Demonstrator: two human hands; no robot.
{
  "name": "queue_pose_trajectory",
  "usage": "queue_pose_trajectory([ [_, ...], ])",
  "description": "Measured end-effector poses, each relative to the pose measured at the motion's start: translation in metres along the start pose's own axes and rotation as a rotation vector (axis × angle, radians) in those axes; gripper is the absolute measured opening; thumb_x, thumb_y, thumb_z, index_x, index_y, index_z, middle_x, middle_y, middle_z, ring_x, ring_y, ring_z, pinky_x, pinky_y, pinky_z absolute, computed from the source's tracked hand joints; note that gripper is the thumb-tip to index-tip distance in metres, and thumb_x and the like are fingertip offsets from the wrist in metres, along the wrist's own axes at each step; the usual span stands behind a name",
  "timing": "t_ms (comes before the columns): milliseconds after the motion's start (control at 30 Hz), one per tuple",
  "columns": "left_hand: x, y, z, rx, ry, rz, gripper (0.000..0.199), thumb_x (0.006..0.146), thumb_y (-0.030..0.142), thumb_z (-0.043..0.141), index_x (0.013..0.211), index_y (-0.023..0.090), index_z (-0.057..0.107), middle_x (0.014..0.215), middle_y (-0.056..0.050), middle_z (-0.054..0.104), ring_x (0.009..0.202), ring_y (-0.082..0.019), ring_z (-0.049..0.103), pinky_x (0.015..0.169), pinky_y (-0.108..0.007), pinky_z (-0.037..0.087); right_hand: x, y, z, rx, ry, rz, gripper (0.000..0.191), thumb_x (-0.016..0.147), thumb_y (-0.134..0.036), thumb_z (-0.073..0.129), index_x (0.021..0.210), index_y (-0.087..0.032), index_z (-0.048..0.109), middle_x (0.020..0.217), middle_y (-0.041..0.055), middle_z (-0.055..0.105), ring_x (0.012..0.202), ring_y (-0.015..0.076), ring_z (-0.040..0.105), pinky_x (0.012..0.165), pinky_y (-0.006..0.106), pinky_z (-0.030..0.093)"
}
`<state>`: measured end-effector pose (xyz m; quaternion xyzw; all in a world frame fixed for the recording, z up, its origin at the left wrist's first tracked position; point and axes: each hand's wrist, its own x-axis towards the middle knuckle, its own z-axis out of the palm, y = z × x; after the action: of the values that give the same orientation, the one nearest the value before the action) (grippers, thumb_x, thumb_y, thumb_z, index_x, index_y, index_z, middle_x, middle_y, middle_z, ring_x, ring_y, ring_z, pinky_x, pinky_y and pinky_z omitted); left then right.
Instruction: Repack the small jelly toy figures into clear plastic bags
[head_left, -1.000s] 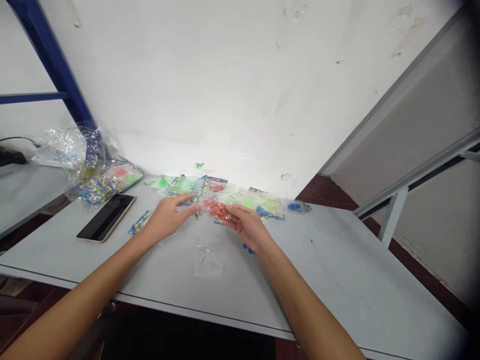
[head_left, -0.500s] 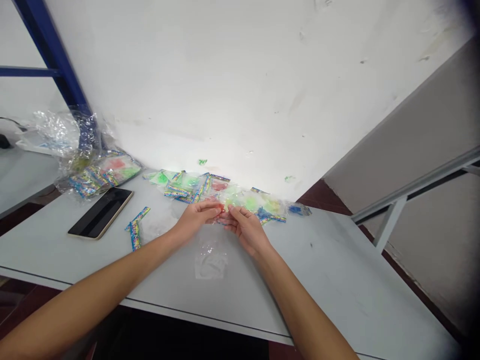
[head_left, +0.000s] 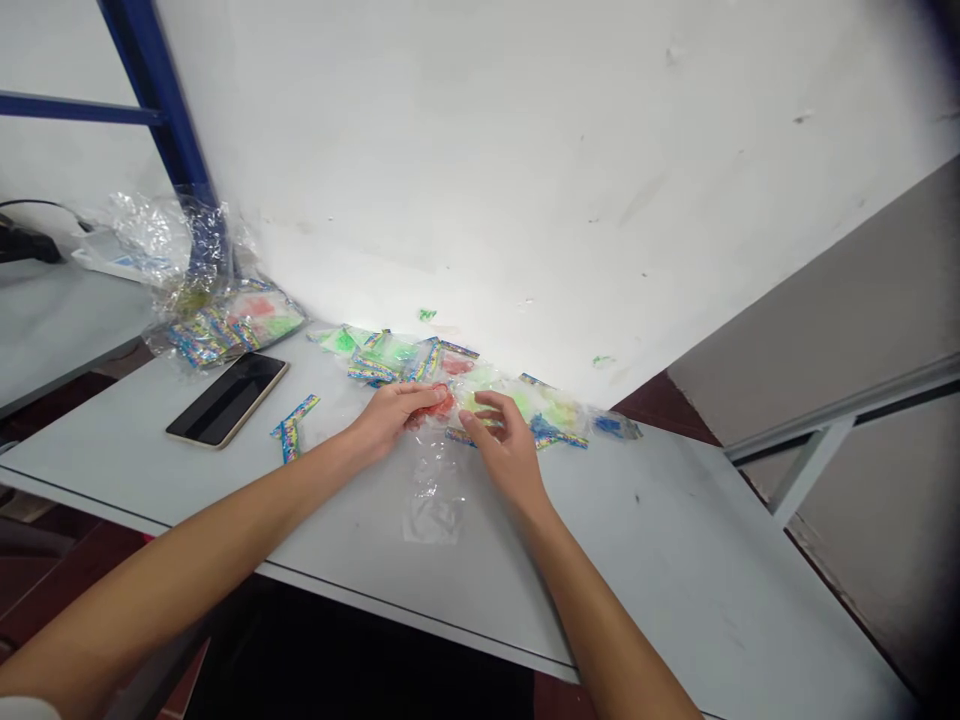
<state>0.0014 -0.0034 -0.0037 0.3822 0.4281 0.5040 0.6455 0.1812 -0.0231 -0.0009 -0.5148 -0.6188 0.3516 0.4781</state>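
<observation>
From where I stood, the only view was the one from the person's head. A red-filled packet (head_left: 439,405) sat at the near side of a row of clear printed packets (head_left: 390,358), and the left hand (head_left: 390,418) had its fingers (head_left: 420,395) closed against it, apparently pinching it, though I couldn't make out the exact grip. The right hand (head_left: 506,455) was just beside it, its fingers (head_left: 487,400) open and curved over the row. Compared with the earlier frame, the hands had parted: the fingertips no longer met, and the right fingers had spread.

Open room lay in front of the row, across the bare grey table (head_left: 660,540), as far as its front edge (head_left: 420,615). A flattened clear plastic sleeve (head_left: 433,500) lay in front of the row, directly below the hands and between the forearms. Left of the row were a torn printed strip (head_left: 291,428) and a smartphone (head_left: 227,400), lying face up. Farther left of the row was a heap of printed packets (head_left: 232,325) with crumpled clear plastic (head_left: 154,240) bunched against a blue metal upright (head_left: 157,110). Behind the row rose a white wall (head_left: 487,170).
</observation>
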Motion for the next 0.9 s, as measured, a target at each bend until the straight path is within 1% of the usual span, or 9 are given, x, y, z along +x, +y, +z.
queue_pose_trajectory([
  [67, -0.001, 0.001, 0.0, 0.007, -0.038, -0.011, 0.027, 0.064, 0.034, 0.083, 0.083, 0.016, 0.074, 0.08, -0.005, 0.07, 0.065, -0.011, 0.054, 0.059, -0.026, 0.034, -0.001, 0.0, -0.001, -0.137, 0.015, -0.217, 0.033, 0.083, -0.044, 0.066, 0.112, -0.028, 0.064, 0.123, 0.0087, 0.057, 0.108, 0.0231, 0.058, 0.082, 0.036, 0.054],
  [133, -0.003, 0.0, 0.0, -0.031, -0.115, -0.025, 0.026, 0.064, 0.03, 0.083, 0.085, 0.017, 0.074, 0.082, -0.005, 0.071, 0.07, -0.012, 0.058, 0.064, -0.027, 0.039, -0.003, 0.0, -0.001, -0.241, 0.001, -0.357, 0.024, 0.086, -0.039, 0.065, 0.109, -0.03, 0.067, 0.124, 0.008, 0.055, 0.109, 0.023, 0.057, 0.087, 0.039, 0.052],
  [233, -0.004, -0.002, 0.001, -0.107, -0.211, -0.037, 0.028, 0.066, 0.029, 0.083, 0.089, 0.015, 0.074, 0.087, -0.007, 0.071, 0.081, -0.016, 0.064, 0.072, -0.029, 0.044, -0.006, -0.001, 0.001, -0.363, -0.007, -0.464, 0.021, 0.086, -0.033, 0.066, 0.107, -0.031, 0.069, 0.125, 0.0073, 0.055, 0.108, 0.0235, 0.056, 0.092, 0.043, 0.05],
  [333, -0.004, -0.002, 0.002, -0.147, -0.213, -0.056, 0.028, 0.07, 0.027, 0.079, 0.093, 0.013, 0.073, 0.092, -0.01, 0.072, 0.086, -0.019, 0.067, 0.077, -0.031, 0.048, -0.008, 0.0, 0.003, -0.424, 0.011, -0.542, 0.027, 0.083, -0.032, 0.07, 0.11, -0.03, 0.067, 0.127, 0.0086, 0.054, 0.115, 0.0264, 0.052, 0.092, 0.044, 0.05],
  [400, -0.004, 0.001, 0.002, -0.155, -0.197, -0.078, 0.03, 0.071, 0.022, 0.077, 0.099, 0.012, 0.072, 0.094, -0.012, 0.073, 0.084, -0.02, 0.068, 0.079, -0.034, 0.05, -0.007, 0.002, 0.004, -0.449, 0.019, -0.556, 0.026, 0.082, -0.029, 0.07, 0.109, -0.029, 0.067, 0.128, 0.0093, 0.053, 0.117, 0.0274, 0.051, 0.092, 0.045, 0.05],
  [500, -0.005, 0.004, 0.003, -0.152, -0.163, -0.082, 0.039, 0.068, 0.016, 0.076, 0.106, 0.012, 0.069, 0.092, -0.012, 0.074, 0.08, -0.021, 0.069, 0.079, -0.037, 0.051, -0.004, 0.007, 0.004, -0.447, 0.007, -0.48, 0.024, 0.084, -0.026, 0.066, 0.108, -0.029, 0.067, 0.125, 0.009, 0.055, 0.113, 0.0259, 0.054, 0.094, 0.046, 0.049],
  [633, -0.006, 0.004, 0.004, -0.095, -0.156, -0.041, 0.047, 0.067, 0.015, 0.077, 0.113, 0.013, 0.065, 0.088, -0.009, 0.074, 0.078, -0.019, 0.068, 0.074, -0.033, 0.049, -0.002, 0.013, 0.003, -0.394, -0.013, -0.405, 0.022, 0.086, -0.028, 0.064, 0.107, -0.03, 0.068, 0.117, 0.0071, 0.06, 0.109, 0.0237, 0.059, 0.089, 0.042, 0.052],
  [767, -0.007, 0.0, 0.006, -0.004, -0.169, 0.017, 0.048, 0.069, 0.022, 0.08, 0.114, 0.014, 0.066, 0.095, -0.01, 0.074, 0.083, -0.019, 0.068, 0.076, -0.033, 0.048, -0.002, 0.012, 0.001, -0.421, 0.027, -0.414, 0.02, 0.086, -0.031, 0.064, 0.105, -0.03, 0.07, 0.116, 0.0072, 0.06, 0.106, 0.0235, 0.06, 0.084, 0.04, 0.054],
  [900, -0.006, -0.002, 0.007, 0.037, -0.171, 0.055, 0.051, 0.068, 0.024, 0.08, 0.116, 0.014, 0.066, 0.1, -0.011, 0.074, 0.089, -0.021, 0.069, 0.081, -0.036, 0.05, 0.0, 0.012, -0.002, -0.45, 0.049, -0.467, 0.02, 0.089, -0.033, 0.062, 0.107, -0.031, 0.071, 0.116, 0.0077, 0.06, 0.103, 0.0239, 0.06, 0.086, 0.043, 0.053],
])
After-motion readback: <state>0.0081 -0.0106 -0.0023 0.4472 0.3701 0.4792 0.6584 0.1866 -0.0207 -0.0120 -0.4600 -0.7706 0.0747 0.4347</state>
